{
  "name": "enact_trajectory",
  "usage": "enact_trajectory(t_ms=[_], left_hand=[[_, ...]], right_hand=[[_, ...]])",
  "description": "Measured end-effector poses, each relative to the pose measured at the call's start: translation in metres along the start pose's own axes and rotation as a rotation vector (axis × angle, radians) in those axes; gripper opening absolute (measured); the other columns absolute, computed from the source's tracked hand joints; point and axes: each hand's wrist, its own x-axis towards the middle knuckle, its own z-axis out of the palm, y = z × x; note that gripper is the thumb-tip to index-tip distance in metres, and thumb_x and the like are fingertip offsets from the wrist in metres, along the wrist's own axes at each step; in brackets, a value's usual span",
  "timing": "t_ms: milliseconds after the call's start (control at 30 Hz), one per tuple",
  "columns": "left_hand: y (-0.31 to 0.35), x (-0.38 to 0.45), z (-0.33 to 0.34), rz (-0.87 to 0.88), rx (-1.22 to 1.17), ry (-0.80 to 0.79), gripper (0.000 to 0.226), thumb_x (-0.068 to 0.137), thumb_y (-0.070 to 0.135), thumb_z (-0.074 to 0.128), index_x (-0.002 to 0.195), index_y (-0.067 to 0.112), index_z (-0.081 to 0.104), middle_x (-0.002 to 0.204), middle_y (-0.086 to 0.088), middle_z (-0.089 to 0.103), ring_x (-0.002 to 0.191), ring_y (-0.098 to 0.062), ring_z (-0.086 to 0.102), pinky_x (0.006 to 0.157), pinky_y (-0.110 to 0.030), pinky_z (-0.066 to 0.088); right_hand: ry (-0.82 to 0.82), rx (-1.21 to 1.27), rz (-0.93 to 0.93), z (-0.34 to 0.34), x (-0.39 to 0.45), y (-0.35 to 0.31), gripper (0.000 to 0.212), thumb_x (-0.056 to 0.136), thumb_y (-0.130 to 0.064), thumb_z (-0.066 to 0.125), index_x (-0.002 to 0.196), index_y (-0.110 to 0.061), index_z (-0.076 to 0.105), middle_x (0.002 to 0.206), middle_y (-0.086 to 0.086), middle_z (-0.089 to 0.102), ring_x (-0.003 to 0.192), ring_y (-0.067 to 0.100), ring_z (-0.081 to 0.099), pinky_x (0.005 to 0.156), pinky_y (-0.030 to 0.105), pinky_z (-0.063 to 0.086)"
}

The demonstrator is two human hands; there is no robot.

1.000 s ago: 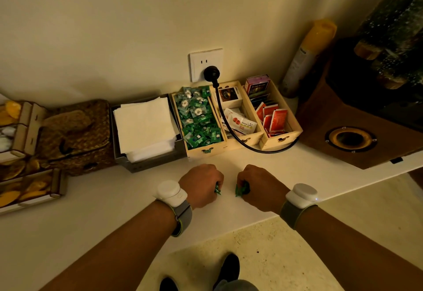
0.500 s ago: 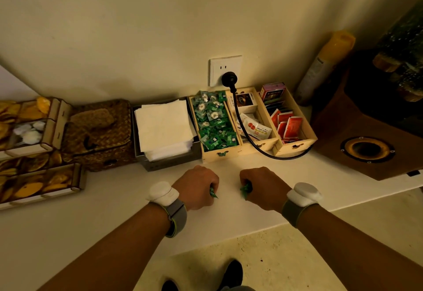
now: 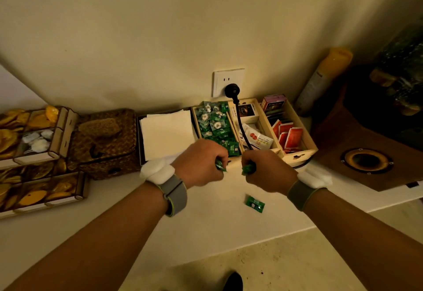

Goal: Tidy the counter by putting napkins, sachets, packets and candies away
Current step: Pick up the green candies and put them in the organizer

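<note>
One green-wrapped candy lies alone on the white counter, just below the right hand. That hand is closed on more green candies, and the left hand pinches another green candy. Both hover at the front edge of the wooden organizer, by its compartment of green candies. Napkins sit just left.

Loose candy: green wrapper, lying flat near the counter's front edge.
Candy compartment: heaped green wrapped candies, at the counter's back edge.
Napkins: white stack in a dark holder, left of the candies.
Sachets: red, standing in the rightmost compartment.
Packet: white, lying in the middle compartment.
</note>
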Motion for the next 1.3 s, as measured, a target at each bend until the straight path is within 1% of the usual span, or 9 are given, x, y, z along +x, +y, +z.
enact_trajectory(t_ms=[67, 200, 333, 467, 633, 767, 933, 1100, 1300], left_hand=[[-0.001, 0.011, -0.013, -0.009, 0.005, 0.036, 0.010, 0.068, 0.009, 0.072, 0.075, 0.016, 0.070, 0.075, 0.005, 0.063, 0.070, -0.012, 0.057, 0.065, -0.022, 0.045], [-0.011, 0.033, -0.034, -0.075, 0.060, 0.042, 0.013, 0.067, 0.012, 0.075, 0.078, 0.016, 0.070, 0.082, -0.001, 0.066, 0.074, -0.021, 0.060, 0.067, -0.032, 0.050], [-0.022, 0.055, -0.041, -0.130, 0.101, -0.003, 0.015, 0.066, 0.011, 0.075, 0.081, 0.014, 0.070, 0.083, -0.004, 0.064, 0.070, -0.021, 0.054, 0.061, -0.027, 0.039], [-0.029, 0.069, -0.036, -0.138, 0.107, -0.005, 0.018, 0.066, 0.012, 0.073, 0.083, 0.015, 0.070, 0.083, -0.004, 0.063, 0.076, -0.027, 0.059, 0.063, -0.030, 0.043], [-0.038, 0.078, -0.029, -0.166, 0.098, 0.012, 0.021, 0.067, 0.013, 0.075, 0.087, 0.015, 0.069, 0.095, -0.009, 0.066, 0.082, -0.030, 0.060, 0.062, -0.030, 0.039], [-0.043, 0.087, -0.031, -0.133, 0.139, 0.013, 0.017, 0.068, 0.009, 0.071, 0.084, 0.012, 0.066, 0.089, -0.011, 0.065, 0.083, -0.031, 0.060, 0.061, -0.030, 0.035], [-0.050, 0.089, -0.034, -0.117, 0.140, 0.047, 0.026, 0.071, 0.009, 0.073, 0.096, 0.012, 0.068, 0.098, -0.014, 0.065, 0.091, -0.033, 0.059, 0.067, -0.031, 0.039], [-0.054, 0.084, -0.038, -0.094, 0.132, 0.078, 0.038, 0.070, 0.009, 0.072, 0.107, 0.013, 0.067, 0.103, -0.016, 0.065, 0.095, -0.036, 0.060, 0.071, -0.032, 0.042], [-0.051, 0.075, -0.043, -0.064, 0.126, 0.086, 0.039, 0.071, 0.009, 0.072, 0.109, 0.017, 0.068, 0.107, -0.014, 0.066, 0.096, -0.033, 0.061, 0.076, -0.031, 0.044]], right_hand=[[0.020, 0.049, -0.007, -0.012, 0.008, -0.010, 0.024, 0.076, -0.002, 0.071, 0.091, -0.018, 0.061, 0.090, 0.000, 0.057, 0.082, 0.022, 0.060, 0.065, 0.029, 0.055], [0.050, 0.093, 0.000, -0.029, 0.030, -0.027, 0.022, 0.076, 0.000, 0.070, 0.090, -0.013, 0.061, 0.097, 0.012, 0.062, 0.077, 0.030, 0.065, 0.063, 0.045, 0.060], [0.060, 0.102, 0.030, -0.035, 0.052, -0.036, 0.028, 0.073, 0.002, 0.071, 0.099, -0.009, 0.065, 0.098, 0.014, 0.065, 0.077, 0.033, 0.067, 0.064, 0.046, 0.060], [0.099, 0.059, 0.050, -0.036, 0.069, -0.039, 0.028, 0.071, -0.002, 0.073, 0.095, -0.014, 0.066, 0.096, 0.010, 0.066, 0.083, 0.029, 0.064, 0.072, 0.044, 0.059], [0.098, 0.053, 0.093, -0.037, 0.082, -0.038, 0.030, 0.070, -0.001, 0.072, 0.098, -0.012, 0.066, 0.100, 0.013, 0.065, 0.086, 0.033, 0.063, 0.072, 0.048, 0.058], [0.098, 0.070, 0.100, -0.039, 0.092, -0.044, 0.028, 0.072, 0.000, 0.070, 0.098, -0.012, 0.065, 0.103, 0.015, 0.064, 0.084, 0.034, 0.064, 0.071, 0.048, 0.058], [0.094, 0.061, 0.100, -0.041, 0.097, -0.050, 0.031, 0.071, -0.007, 0.077, 0.098, -0.014, 0.066, 0.104, 0.014, 0.065, 0.089, 0.033, 0.064, 0.076, 0.046, 0.057], [0.102, 0.025, 0.077, -0.044, 0.098, -0.053, 0.045, 0.071, -0.018, 0.079, 0.113, -0.021, 0.064, 0.112, 0.008, 0.062, 0.102, 0.027, 0.058, 0.087, 0.041, 0.052], [0.100, 0.043, 0.057, -0.043, 0.093, -0.051, 0.049, 0.068, -0.014, 0.080, 0.113, -0.021, 0.063, 0.109, 0.006, 0.062, 0.095, 0.024, 0.059, 0.079, 0.036, 0.053]])
